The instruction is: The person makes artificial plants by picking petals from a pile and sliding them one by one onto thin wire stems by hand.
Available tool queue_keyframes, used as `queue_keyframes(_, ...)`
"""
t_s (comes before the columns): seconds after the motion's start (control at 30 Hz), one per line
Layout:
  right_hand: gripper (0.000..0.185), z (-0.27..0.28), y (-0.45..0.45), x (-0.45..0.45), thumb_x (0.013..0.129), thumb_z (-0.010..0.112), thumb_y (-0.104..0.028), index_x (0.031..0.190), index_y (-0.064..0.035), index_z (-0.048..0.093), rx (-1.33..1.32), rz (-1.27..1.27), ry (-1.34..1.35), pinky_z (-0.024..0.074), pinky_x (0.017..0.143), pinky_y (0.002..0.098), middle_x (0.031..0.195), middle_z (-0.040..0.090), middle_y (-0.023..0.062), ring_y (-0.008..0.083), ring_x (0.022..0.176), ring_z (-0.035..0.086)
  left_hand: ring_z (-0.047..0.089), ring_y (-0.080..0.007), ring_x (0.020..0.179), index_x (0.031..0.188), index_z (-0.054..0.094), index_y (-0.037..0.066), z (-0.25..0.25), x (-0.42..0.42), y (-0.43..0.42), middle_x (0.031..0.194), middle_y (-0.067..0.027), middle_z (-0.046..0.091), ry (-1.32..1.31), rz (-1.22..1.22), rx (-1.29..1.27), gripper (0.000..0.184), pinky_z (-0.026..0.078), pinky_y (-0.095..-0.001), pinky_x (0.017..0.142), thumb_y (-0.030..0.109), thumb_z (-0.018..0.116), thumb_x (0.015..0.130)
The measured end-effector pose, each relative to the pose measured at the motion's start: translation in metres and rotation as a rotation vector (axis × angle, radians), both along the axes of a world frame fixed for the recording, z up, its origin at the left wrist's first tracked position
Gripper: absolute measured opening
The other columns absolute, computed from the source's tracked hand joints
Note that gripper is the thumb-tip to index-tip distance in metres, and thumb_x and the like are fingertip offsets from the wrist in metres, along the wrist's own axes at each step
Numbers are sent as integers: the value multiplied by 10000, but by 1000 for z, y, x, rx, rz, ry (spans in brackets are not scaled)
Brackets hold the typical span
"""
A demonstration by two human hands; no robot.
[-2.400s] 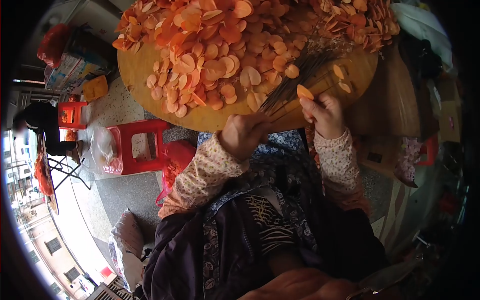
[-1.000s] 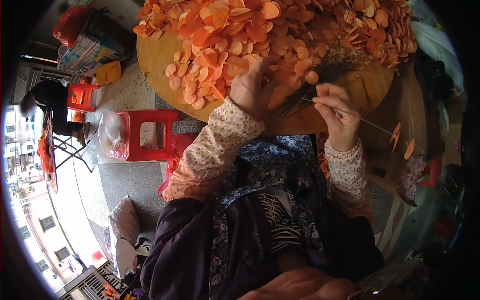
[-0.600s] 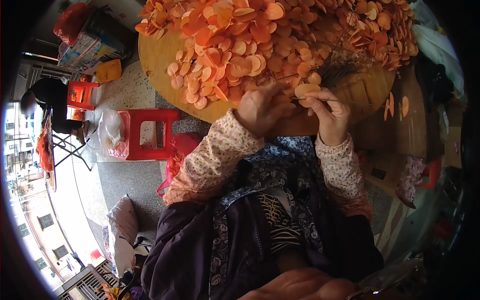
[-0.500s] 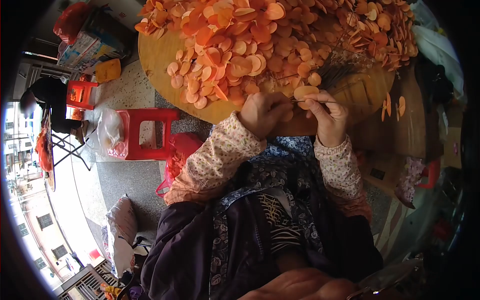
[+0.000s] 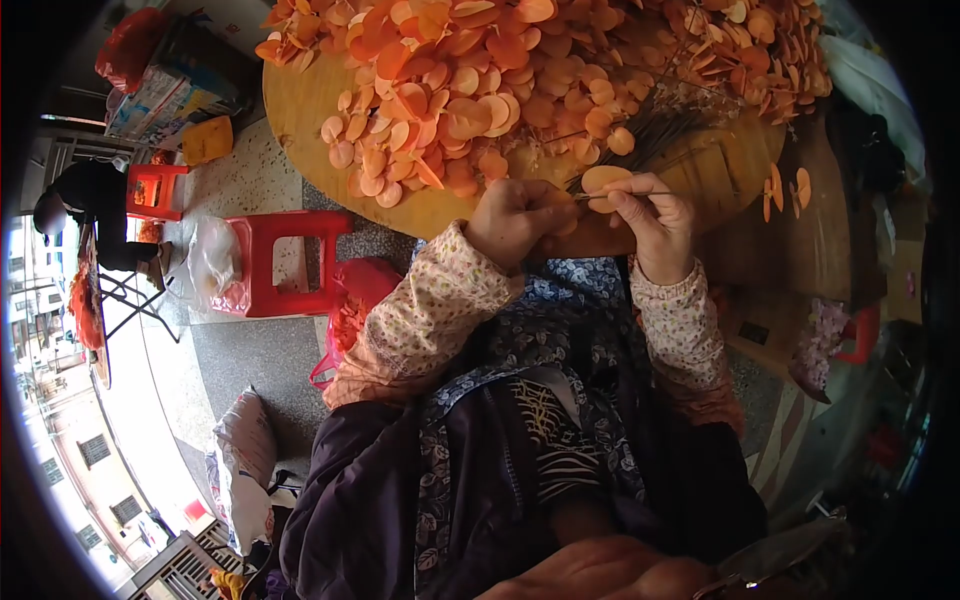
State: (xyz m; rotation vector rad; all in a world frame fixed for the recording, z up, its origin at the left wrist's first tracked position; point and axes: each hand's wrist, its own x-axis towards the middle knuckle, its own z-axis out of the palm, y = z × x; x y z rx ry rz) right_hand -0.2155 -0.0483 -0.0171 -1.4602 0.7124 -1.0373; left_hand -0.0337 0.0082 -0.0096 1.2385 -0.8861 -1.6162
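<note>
1 orange leaf (image 5: 605,179) sits between closed left fingers (image 5: 545,203) and right fingers (image 5: 648,186) pinching a stem (image 5: 589,196).

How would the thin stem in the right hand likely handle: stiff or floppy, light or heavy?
Probably light: the right hand holds the thin stem in a mere pinch. Likely fairly stiff, since its visible part runs nearly straight. Being so slender, though, it might flex or kink if pushed hard.
</note>
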Motion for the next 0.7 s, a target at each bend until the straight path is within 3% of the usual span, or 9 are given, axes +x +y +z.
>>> queue_keyframes(0.33,76,-6,8,5,882,572,-72,912,-13,608,-78,-97,14,440,563,183,877,665,50,45,658,549,505,-77,549,828,630,-28,-7,-2,2,670,-23,581,47,-3,-18,145,386,-208,500,116,630,816)
queue_keyframes(0.7,76,-12,9,5,902,546,-91,886,-26,582,-40,-40,-28,401,528,180,857,659,52,43,650,554,485,-61,578,822,642,-41,-5,-10,6,636,2,552,-27,21,-52,142,397,-209,528,88,595,786)
